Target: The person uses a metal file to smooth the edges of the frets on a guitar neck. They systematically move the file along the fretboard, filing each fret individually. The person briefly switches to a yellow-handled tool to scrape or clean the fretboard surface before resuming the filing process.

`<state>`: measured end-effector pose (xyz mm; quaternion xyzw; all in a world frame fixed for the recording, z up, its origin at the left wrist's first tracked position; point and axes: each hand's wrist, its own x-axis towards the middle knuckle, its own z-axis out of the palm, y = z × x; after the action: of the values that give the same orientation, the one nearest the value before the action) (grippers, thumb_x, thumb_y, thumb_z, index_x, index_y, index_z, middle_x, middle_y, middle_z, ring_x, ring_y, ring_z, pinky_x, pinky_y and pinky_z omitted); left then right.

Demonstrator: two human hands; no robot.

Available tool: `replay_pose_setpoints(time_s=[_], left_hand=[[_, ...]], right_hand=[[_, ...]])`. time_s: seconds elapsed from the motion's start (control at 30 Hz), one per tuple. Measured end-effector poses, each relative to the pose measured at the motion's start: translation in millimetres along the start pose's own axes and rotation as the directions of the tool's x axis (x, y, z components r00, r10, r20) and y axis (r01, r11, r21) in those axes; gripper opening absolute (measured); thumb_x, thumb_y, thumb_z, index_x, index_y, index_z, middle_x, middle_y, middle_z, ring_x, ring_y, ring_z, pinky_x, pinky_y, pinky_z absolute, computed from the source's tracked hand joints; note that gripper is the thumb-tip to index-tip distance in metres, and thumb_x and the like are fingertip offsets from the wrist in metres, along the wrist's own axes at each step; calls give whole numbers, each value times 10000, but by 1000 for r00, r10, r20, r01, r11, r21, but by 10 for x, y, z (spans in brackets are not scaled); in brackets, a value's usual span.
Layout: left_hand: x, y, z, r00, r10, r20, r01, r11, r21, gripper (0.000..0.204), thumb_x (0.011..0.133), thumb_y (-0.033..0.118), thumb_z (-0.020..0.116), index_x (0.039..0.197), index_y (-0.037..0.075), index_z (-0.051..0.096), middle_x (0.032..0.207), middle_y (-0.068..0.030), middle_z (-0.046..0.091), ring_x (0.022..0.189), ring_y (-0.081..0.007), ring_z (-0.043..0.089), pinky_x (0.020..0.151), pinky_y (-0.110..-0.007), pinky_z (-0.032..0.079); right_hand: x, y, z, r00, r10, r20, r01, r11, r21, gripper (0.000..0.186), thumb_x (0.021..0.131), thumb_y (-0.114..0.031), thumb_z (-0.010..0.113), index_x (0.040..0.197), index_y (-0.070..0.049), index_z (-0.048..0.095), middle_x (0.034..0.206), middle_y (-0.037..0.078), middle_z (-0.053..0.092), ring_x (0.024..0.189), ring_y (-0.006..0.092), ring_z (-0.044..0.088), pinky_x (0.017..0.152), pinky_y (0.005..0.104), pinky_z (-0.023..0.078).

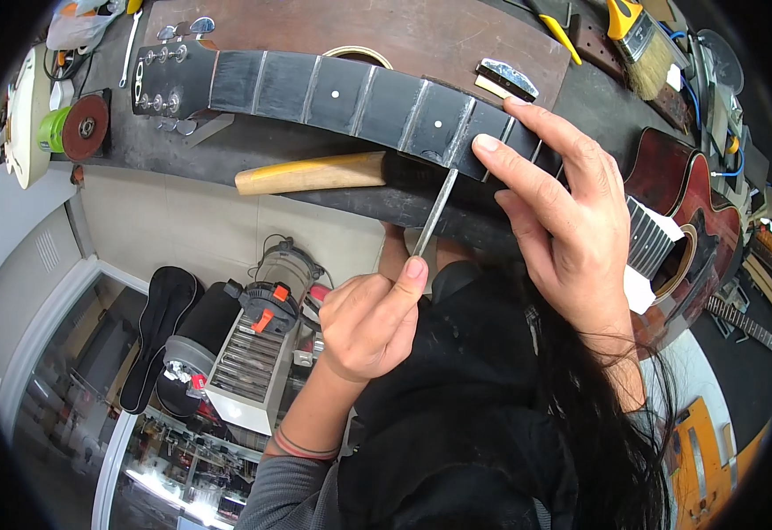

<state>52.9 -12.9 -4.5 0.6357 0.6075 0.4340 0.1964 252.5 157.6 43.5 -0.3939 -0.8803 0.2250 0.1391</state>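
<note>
Head view: the left hand (370, 320) has its fingers curled tight around the lower end of a slim metal file (436, 212), index finger stretched up along the blade; the tip of the file meets the near side of the guitar neck (359, 97) at a fret end. The right hand (571, 212) lies on the dark fretboard with its fingers spread wide and flat, pressing rather than gripping, toward the right end of the neck. That neck runs across the desk (483, 49) close to its near edge, its headstock (170, 79) with tuners toward the left corner. A wooden-handled hammer (315, 172) lies just beside the neck, along the near edge

The file looks stiff, thin and light, best held low as it is, with one finger as a guide. The neck should be rigid and fairly heavy, its polished face probably slippery, the fret ends easily marred, so flat pressure from above suits it. A paintbrush (642, 44) rests near the far right corner; a red-brown acoustic guitar (686, 203) lies off the right edge
</note>
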Motion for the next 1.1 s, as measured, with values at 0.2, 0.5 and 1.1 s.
replay_pose_setpoints(time_s=[0.2, 0.5, 1.1], left_hand=[[318, 25, 48, 999, -36, 20, 36, 999, 4, 469, 860, -202, 766, 1313, -78, 767, 722, -118, 644, 535, -216, 575, 531, -344, 486], [269, 145, 30, 992, -125, 23, 125, 992, 9, 598, 833, -164, 749, 1416, -31, 763, 752, -100, 636, 554, -254, 587, 547, -404, 501], [811, 33, 239, 999, -36, -9, 36, 999, 1, 613, 844, -185, 729, 1434, -21, 753, 717, -103, 602, 548, -255, 579, 547, -407, 490]], right_hand=[[9, 0, 1, 1000, -5, 0, 5, 1000, -6, 648, 819, 22, 829, 1420, -216, 795, 1525, 131, 700, 1336, 363, 685, 1101, 462, 527], [-3, 5, -3, 1000, 8, -14, -8, 1000, 0, 628, 819, 5, 836, 1410, -201, 795, 1523, 119, 703, 1329, 349, 692, 1085, 455, 535], [-18, 51, 8, 1000, 4, -25, -3, 1000, 27, 635, 820, -28, 855, 1424, -207, 778, 1530, 109, 697, 1313, 341, 697, 1059, 459, 534]])
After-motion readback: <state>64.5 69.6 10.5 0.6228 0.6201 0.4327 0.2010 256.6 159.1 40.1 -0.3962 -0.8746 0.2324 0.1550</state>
